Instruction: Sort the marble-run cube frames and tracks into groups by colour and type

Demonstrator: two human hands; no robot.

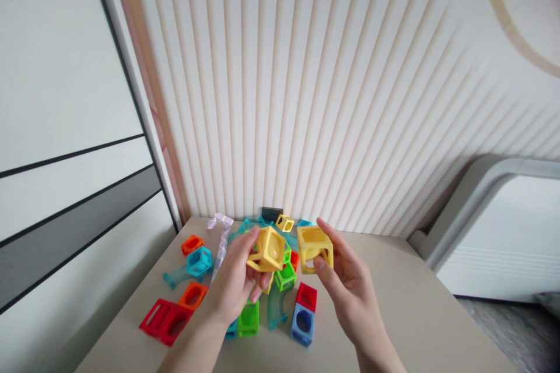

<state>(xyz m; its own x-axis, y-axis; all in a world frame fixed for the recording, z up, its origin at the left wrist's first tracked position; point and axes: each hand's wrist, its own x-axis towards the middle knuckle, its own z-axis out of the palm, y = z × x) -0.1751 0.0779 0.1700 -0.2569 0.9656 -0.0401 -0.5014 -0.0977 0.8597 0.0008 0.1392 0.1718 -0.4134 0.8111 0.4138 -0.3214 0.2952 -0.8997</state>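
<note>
My left hand [236, 274] grips a yellow cube block [268, 249], tilted, with round openings in its faces. In my right hand [347, 282] is a second yellow cube block [315, 245], pinched between thumb and fingers. The two blocks are held up over the table, a short gap apart. Beneath them lie green cube blocks [286, 277] and a curved teal track piece [275, 309], partly hidden by my left hand. A red block [307, 296] and a blue block [303, 325] sit together below my right hand.
The beige table [394, 297] meets a ribbed white wall [280, 99]. At the left lie red blocks [166, 320], orange blocks [192, 245], and a teal block [199, 261]. A patterned strip [223, 245] and a black object [272, 214] are farther back. A white cabinet [87, 186] borders the left.
</note>
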